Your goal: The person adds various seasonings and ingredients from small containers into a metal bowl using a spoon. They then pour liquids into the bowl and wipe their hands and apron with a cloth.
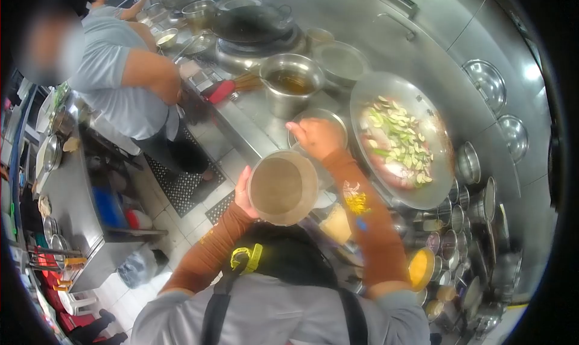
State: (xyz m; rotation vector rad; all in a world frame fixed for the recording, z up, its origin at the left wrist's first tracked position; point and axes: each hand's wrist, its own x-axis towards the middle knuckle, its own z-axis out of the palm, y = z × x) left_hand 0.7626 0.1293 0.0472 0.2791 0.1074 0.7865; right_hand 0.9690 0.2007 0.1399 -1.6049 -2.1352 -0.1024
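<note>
My left hand (244, 194) grips the side of a deep round container (313, 191), fingers at its left wall. Its inside looks dull grey-brown; I cannot tell what it holds. My right hand (316, 137) is closed above a metal pot (325, 113) just beyond the container. What its fingers hold, if anything, is hidden. To the right of that hand a large wok (362, 98) is tilted in my view, with sliced green and pale vegetables (398, 141) inside. Brown sleeves cover both my forearms.
A metal pot of dark liquid (292, 81) stands beyond my right hand, near a red-handled brush (222, 92). A black wok (253, 24) sits farther back. Several metal containers and a yellow-filled bowl (420, 268) crowd the lower right. A co-worker (123, 74) stands at left.
</note>
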